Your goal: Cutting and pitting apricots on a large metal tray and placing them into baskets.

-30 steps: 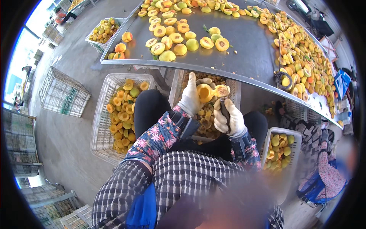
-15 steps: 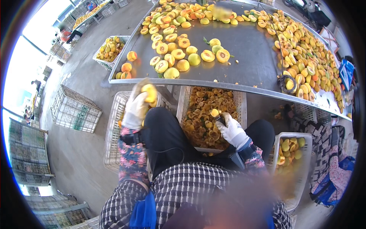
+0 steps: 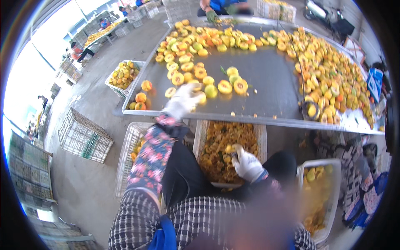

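My left hand (image 3: 182, 101), in a white glove, reaches over the near edge of the metal table (image 3: 271, 83). Its fingers look apart, somewhat blurred, around cut peach halves (image 3: 201, 98); no firm grip shows. Other halves, some cut face up, lie just beyond it. My right hand (image 3: 248, 166), also gloved, is closed on a small dark tool (image 3: 234, 156), most of it hidden by the fingers. A yellow bit of peach (image 3: 229, 149) shows at the tool's tip. This hand hovers above a white crate (image 3: 262, 143) filled with brownish-yellow peach scraps (image 3: 223, 135).
Heaped peach halves (image 3: 321, 71) cover the table's right side. A white crate (image 3: 129, 143) with fruit stands by my left leg, another crate (image 3: 335, 183) at my right. An upturned-looking crate (image 3: 85, 135) rests on the floor at left. Across the table a person's gloved hand (image 3: 212, 16) shows.
My left hand has left the crate beside my leg, where it held a peach half, and moved up over the table. My right hand has shifted slightly down; the view has tilted up.
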`<state>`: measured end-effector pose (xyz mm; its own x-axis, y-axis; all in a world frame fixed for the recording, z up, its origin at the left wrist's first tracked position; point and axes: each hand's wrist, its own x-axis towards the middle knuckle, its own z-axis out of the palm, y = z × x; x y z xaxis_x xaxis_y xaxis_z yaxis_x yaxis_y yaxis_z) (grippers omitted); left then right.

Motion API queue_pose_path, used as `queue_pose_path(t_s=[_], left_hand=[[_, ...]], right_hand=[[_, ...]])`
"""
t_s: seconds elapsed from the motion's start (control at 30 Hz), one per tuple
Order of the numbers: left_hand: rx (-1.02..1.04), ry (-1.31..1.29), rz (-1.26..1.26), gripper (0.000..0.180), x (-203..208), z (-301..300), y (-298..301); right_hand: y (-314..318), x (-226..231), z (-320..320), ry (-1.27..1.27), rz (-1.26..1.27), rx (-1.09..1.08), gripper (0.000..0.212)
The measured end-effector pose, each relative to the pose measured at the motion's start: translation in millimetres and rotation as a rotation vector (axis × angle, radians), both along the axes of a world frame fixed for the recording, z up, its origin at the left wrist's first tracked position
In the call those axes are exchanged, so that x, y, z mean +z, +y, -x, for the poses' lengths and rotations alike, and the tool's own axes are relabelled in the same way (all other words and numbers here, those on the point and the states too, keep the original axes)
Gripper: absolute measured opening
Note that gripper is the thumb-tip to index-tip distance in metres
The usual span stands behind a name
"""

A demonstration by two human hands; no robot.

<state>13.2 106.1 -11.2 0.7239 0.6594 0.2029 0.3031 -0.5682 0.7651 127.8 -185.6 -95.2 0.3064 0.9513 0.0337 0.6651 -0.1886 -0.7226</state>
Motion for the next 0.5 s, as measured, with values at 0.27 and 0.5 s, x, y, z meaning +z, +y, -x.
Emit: queue_pose_path(t_s=[0.27,0.5], left_hand=[[0.086,0.612,-0.179,0.058,-42.2,-148.9,13.9],[-0.019,0.772,-0.123,0.064,-41.2,-152.1,11.9]], right_hand=[[-5.8,-3.3,7.1,0.141,-0.035,-0.029,0.046],[-9.2,4.4,8.4,0.073,-0.007,-0.03,0.032]])
